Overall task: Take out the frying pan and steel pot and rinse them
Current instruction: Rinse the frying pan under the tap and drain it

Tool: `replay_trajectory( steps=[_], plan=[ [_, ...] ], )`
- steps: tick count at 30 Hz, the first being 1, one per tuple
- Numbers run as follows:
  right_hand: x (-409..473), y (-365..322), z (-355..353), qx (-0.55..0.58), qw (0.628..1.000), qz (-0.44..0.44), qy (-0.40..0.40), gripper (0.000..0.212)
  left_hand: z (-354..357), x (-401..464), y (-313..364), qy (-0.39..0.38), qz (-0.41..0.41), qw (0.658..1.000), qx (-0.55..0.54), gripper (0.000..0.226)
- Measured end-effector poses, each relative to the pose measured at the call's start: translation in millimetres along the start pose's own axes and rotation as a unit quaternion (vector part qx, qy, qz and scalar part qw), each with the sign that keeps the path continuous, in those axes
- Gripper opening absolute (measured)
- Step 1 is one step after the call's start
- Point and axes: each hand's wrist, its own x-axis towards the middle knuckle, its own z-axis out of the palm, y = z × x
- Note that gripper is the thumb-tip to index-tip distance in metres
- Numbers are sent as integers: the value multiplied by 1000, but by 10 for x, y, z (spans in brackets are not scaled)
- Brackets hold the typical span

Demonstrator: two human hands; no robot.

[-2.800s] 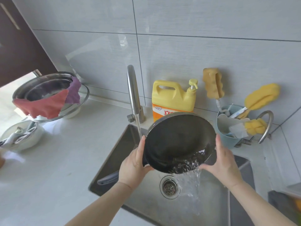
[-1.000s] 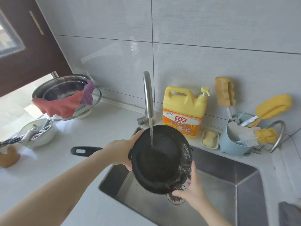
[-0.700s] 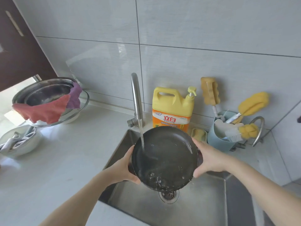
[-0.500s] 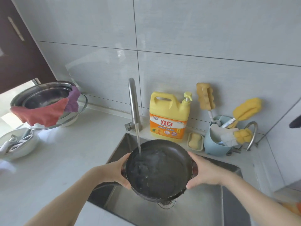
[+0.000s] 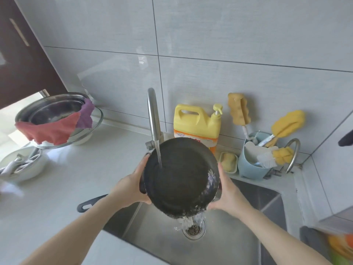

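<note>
A white bench (image 5: pixel 80 180) meets a grey tiled wall (image 5: pixel 210 44). Over the sink (image 5: pixel 229 243), the left hand (image 5: pixel 131 186) and right hand (image 5: pixel 227 196) hold the frying pan (image 5: pixel 181 178) tipped, fingers wrapped around its rim.

Two bare forearms enter from the bottom edge, one from the lower left and one from the lower right, each uncovered as far up as the picture shows. No sleeve, cuff, glove, watch, bracelet or ring shows on either. The left hand (image 5: pixel 129 188) shows its back and thumb. The right hand (image 5: pixel 227 196) shows its back with the thumb along its upper edge. The fingernails cannot be made out on either hand.
</note>
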Motion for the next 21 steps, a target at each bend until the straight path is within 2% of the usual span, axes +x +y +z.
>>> replay_trajectory(
  steps=[4, 8, 10, 12, 14, 16, 19, 21],
  plan=[
    [-22, 130, -223, -62, 995, -44, 71, 145, 237, 15, 107, 114, 40, 992, 20, 132],
    [-45, 195, -375, -123, 974, -84, 168, 137, 340, 20, 217, 252, 104, 961, 56, 126],
    [-50, 143, -485, -160, 952, -119, 232, 132, 352, 58, 259, 310, 134, 937, 86, 119],
    [-52, 61, -622, -201, 921, -162, 291, 119, 360, 88, 290, 361, 176, 911, 93, 108],
    [-60, -18, -769, -240, 886, -212, 335, 105, 330, 110, 339, 403, 206, 886, 100, 94],
    [-78, -126, -926, -265, 858, -247, 365, 101, 260, 118, 431, 443, 216, 861, 121, 87],
    [-144, -360, -1110, -259, 840, -228, 418, 105, 105, 121, 611, 522, 250, 799, 161, 76],
    [-181, -461, -1203, -244, 837, -220, 438, 103, -2, 138, 697, 545, 275, 777, 153, 79]
  ],
)
